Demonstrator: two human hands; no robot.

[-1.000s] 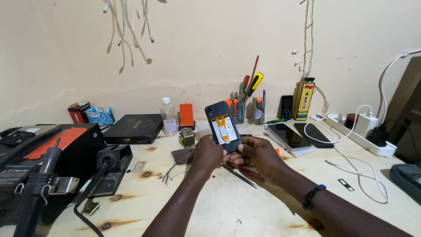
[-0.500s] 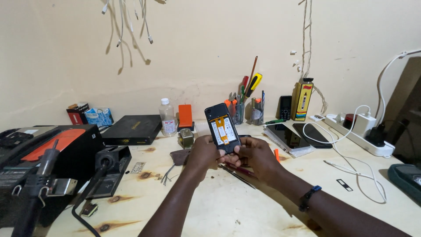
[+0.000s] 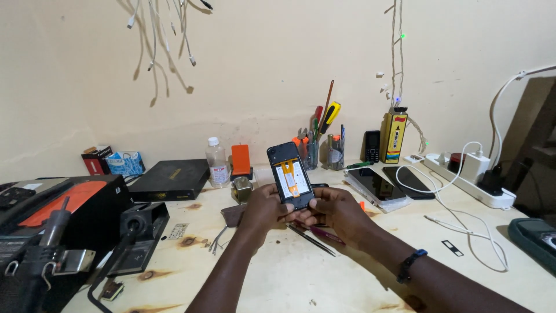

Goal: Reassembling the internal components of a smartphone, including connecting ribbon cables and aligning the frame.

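Observation:
Both my hands hold an opened smartphone [image 3: 291,175] upright above the wooden workbench [image 3: 324,272], its back cover off and an orange-yellow inner panel showing. My left hand [image 3: 263,207] grips its lower left side. My right hand [image 3: 336,210] grips its lower right edge, and a dark band sits on that wrist. Thin tools [image 3: 313,237], one with a pink handle, lie on the bench just under my hands.
A soldering station [image 3: 52,232] fills the left. Behind lie a flat black box [image 3: 171,178], a clear bottle [image 3: 217,162] and cups of screwdrivers [image 3: 321,148]. Two phones [image 3: 391,182], a power strip with chargers [image 3: 472,177] and white cables [image 3: 463,232] lie right.
Both hands and the phone have stayed nearly in place, with only a slight shift in the view.

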